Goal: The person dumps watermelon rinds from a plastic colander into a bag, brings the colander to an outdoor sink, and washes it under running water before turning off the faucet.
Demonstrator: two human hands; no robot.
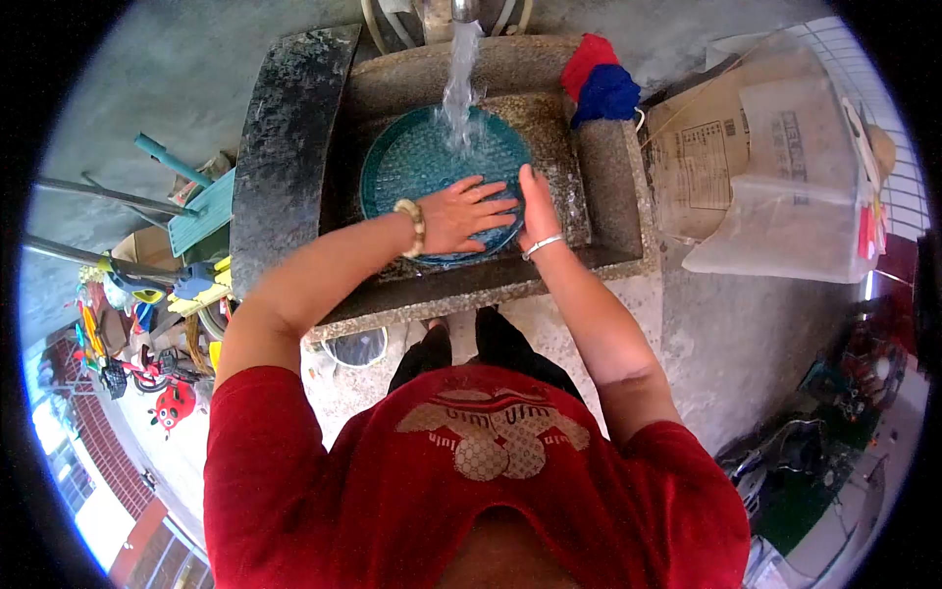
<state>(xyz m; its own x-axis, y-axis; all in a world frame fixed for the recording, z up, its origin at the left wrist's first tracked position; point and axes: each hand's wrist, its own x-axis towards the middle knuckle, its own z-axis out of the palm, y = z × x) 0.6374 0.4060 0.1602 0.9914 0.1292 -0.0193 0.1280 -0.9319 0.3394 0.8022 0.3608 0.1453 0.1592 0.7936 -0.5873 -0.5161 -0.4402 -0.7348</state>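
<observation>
A round teal plastic tray (397, 157) with a raised rim lies in the stone sink (618, 187). Water from the tap (465, 10) pours onto its far part, and its surface looks wet and textured. My left hand (469, 216), with a beaded bracelet at the wrist, is spread flat over the tray's near middle, its fingers apart. At the tray's right edge, my right hand (538, 208) grips the rim; a silver bangle circles that wrist. The underside of the tray and part of the right fingers are hidden.
Red and blue cloths (603, 83) hang over the sink's back right corner. A dark slab (294, 147) borders the left side. Flattened cardboard (702, 157) and plastic sheeting (805, 187) lean at the right. Under the sink's front edge stands a bucket (357, 348).
</observation>
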